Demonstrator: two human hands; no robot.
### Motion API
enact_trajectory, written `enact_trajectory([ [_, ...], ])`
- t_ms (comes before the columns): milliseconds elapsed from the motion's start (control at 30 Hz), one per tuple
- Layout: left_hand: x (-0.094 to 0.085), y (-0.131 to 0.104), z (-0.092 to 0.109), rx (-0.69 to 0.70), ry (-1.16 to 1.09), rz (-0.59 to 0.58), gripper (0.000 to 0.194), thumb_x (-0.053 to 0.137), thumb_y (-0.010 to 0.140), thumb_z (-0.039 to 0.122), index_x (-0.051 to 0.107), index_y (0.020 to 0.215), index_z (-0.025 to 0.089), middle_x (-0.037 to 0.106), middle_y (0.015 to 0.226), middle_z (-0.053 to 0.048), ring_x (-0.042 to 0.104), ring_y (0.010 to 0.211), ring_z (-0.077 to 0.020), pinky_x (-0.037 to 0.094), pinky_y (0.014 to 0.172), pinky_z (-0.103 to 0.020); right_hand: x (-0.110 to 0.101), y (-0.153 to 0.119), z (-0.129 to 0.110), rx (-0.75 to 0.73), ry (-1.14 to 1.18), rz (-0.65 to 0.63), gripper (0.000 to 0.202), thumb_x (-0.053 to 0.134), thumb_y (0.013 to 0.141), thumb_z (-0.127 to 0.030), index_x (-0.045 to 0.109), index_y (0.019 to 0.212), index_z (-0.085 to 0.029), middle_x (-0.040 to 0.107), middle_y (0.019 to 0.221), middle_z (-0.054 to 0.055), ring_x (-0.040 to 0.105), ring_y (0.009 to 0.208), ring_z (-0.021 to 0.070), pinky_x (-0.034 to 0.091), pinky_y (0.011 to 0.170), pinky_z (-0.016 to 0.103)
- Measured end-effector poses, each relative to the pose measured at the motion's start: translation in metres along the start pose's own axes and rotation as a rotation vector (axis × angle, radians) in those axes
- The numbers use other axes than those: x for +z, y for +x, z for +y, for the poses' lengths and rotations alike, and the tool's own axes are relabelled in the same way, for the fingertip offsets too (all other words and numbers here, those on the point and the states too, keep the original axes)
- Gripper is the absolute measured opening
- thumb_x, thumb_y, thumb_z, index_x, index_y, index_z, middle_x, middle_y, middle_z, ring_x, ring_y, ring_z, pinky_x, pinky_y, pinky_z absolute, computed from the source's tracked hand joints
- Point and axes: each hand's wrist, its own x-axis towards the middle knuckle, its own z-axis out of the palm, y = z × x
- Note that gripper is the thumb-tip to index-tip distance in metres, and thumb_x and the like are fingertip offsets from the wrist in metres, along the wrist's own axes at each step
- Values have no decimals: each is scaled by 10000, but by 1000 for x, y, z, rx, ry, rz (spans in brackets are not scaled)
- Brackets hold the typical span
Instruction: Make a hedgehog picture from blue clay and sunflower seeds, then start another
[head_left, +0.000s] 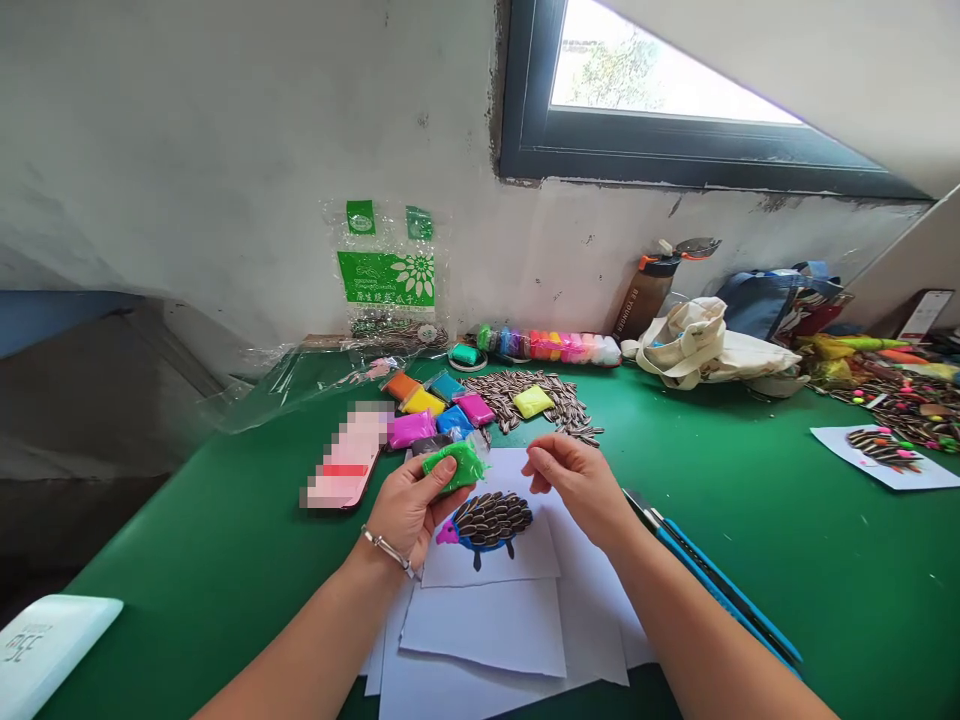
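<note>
Above a stack of white paper (517, 610), my left hand (405, 510) grips a bright green packet of modelling clay (456, 468) between thumb and fingers. My right hand (577, 485) hovers a little to the right of the packet, apart from it. Its thumb and fingers are pinched together, and whatever may be between them is too small to make out. Below both hands, on the top sheet, lies a hedgehog picture (493, 520) with a pink head, blue underside, dark legs and a back of sunflower seeds.
Several coloured clay packets (411, 430) and loose sunflower seeds (570, 405) lie ahead. A pink phone (349, 465) is at left, a blue cutter knife (720, 580) at right. Behind stand a seed bag (386, 280), clay tubs (562, 346), a bottle (645, 295) and a cloth bag (697, 345).
</note>
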Motion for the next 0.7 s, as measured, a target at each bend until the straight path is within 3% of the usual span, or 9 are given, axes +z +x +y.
enact_trajectory([
  [133, 0, 0, 1, -6, 7, 14, 104, 658, 760, 78, 641, 860, 101, 702, 754, -81, 691, 653, -170, 593, 585, -230, -1, -3, -6, 5, -121, -19, 313, 554, 798, -429, 582, 644, -158, 508, 513, -31, 447, 463, 80, 348, 453, 211],
  [267, 1, 1, 1, 5, 9, 15, 105, 664, 752, 75, 642, 852, 98, 701, 759, -83, 692, 663, -176, 592, 581, -228, 1, -4, -4, -12, -66, -32, 181, 587, 767, -342, 609, 815, -170, 607, 680, -2, 562, 578, 117, 454, 576, 245],
  [400, 1, 1, 0, 11, 7, 8, 129, 688, 734, 86, 644, 854, 100, 703, 766, -86, 694, 667, -182, 590, 569, -219, 5, -4, 4, -49, -138, -44, 221, 476, 836, -333, 604, 937, -184, 654, 847, 38, 613, 642, 135, 477, 626, 268],
  [600, 0, 0, 1, 4, 1, -3, 132, 691, 731, 89, 649, 856, 100, 707, 768, -86, 695, 663, -180, 593, 584, -228, 8, -8, 0, -261, -507, -95, 218, 488, 846, -302, 657, 749, -205, 604, 669, 3, 552, 643, 133, 406, 591, 242],
  [700, 0, 0, 1, 4, -2, -5, 134, 692, 730, 88, 651, 856, 104, 709, 768, -81, 694, 655, -173, 593, 590, -227, 12, -11, -2, -336, -605, -113, 170, 504, 823, -223, 672, 802, -219, 619, 732, 10, 551, 675, 134, 407, 619, 243],
])
